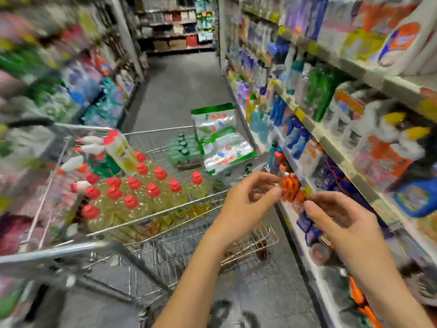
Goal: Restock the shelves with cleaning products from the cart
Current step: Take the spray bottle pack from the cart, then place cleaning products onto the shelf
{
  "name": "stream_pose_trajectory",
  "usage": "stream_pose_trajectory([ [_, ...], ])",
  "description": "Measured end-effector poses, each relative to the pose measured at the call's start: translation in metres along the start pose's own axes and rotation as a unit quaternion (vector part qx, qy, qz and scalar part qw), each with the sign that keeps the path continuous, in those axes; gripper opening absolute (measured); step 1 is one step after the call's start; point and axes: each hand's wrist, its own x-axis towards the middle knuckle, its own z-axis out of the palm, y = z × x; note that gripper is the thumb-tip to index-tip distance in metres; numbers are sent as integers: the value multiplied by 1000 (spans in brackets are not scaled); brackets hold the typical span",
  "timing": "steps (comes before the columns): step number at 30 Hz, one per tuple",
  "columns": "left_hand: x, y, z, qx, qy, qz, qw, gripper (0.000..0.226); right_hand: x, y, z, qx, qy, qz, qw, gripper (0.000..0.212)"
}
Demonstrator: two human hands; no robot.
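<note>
Your left hand [246,204] and right hand [345,223] are up in front of you, close together at the front edge of the right-hand shelves [331,143]. Both have fingers curled onto a small orange item [290,187]: the left pinches its left side with thumb and fingertips, and the right's fingertips are on its lower right. It's heavily blurred, so I can't tell what the item is or whether it rests on the shelf edge or hangs free in your grip.

The cart [165,210] sits to your left in the aisle, its near right corner just beside your left wrist.
- Near half: yellow bottles with red caps [153,192], packed tight and upright.
- Left side: spray bottles [118,147] with white-and-red triggers, tilted, lying over the yellow ones.
- Far right corner: green-and-white bags [220,138], stacked and leaning over the rim toward the shelves.
- Far end, beside the bags: a pack of green bottles [184,150].

The wire tray [250,245] under the basket shows below your left forearm.

The right-hand shelves are full of bottles: blue, purple, green, and white with orange labels. The left shelves [82,79] are a blur of packs. Grey floor [179,91] runs down the aisle.
</note>
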Motion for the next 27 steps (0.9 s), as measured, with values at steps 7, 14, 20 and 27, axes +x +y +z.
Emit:
stream_pose_trajectory([
  [7, -2, -52, -153, 0, 125, -47, 991, 18, 56, 20, 149, -10, -112, 31, 993, 37],
  [14, -7, -96, -241, 12, 175, -104, 979, 26, 106, 73, 237, -120, -186, 81, 972, 74],
  [20, 13, -121, -254, 14, 194, -135, 972, 31, 126, 104, 255, -181, -186, 83, 962, 69],
  [27, 44, -133, -251, 21, 196, -140, 970, 27, 149, 126, 267, -235, -204, 80, 947, 56],
])
